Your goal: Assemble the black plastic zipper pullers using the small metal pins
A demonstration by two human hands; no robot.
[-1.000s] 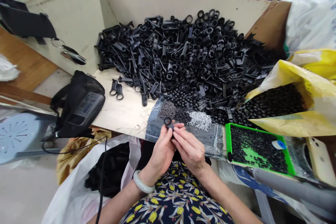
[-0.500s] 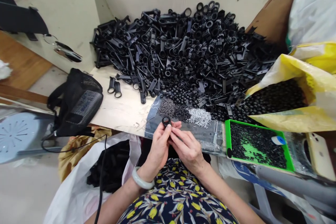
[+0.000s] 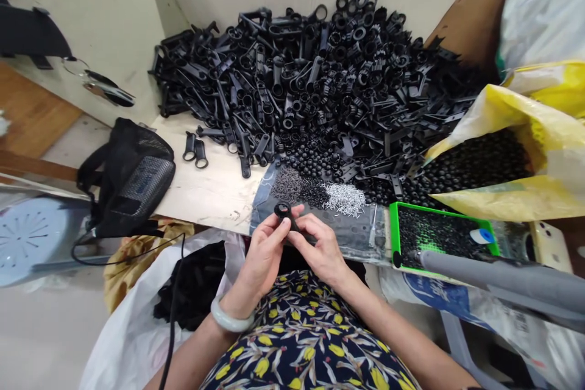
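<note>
Both hands meet at the front edge of the work surface, around one black plastic handle with a ring end (image 3: 283, 211). My left hand (image 3: 267, 247) is closed, pinching it near the ring between thumb and fingers. Closed round the shank on the other side is my right hand (image 3: 322, 250), whose fingers hide part of it. Just beyond the hands lie a heap of small brownish-grey pieces (image 3: 287, 184), some tiny black pieces (image 3: 313, 192) and a heap of silvery pins (image 3: 346, 199), all on a dark sheet (image 3: 265, 210).
A large pile of black plastic parts (image 3: 283, 79) fills the back. To the right are a yellow bag (image 3: 484, 200) of black balls, a green tray (image 3: 395, 231), a phone (image 3: 553, 247) and a grey tube (image 3: 493, 271). A black mesh bag (image 3: 132, 177) lies left.
The ringed handle has turned, so more of its shank shows between my hands. Both hands have shifted slightly left. The grey tube now overlaps the green tray's front corner.
</note>
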